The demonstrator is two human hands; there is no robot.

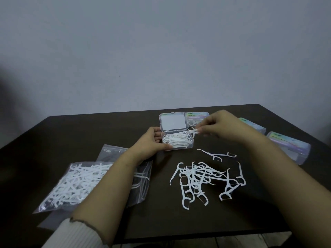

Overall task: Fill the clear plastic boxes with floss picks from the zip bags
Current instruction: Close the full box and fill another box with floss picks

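Clear glossy plastic box [176,140], matt dark table [89,133]

My head-worn wide-angle camera is the only view: it looks forward and down over my forearms onto the dark brown wooden table [93,133], close in, with the plain grey wall [161,51] filling its upper half.

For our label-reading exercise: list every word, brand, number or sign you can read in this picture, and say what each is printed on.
No text can be read.
Closed clear plastic boxes with pastel labels: print too blurred.
Open clear plastic box, small green mark on the lid's corner: illegible.
Clear zip bags: faint marks near the seal, unreadable.
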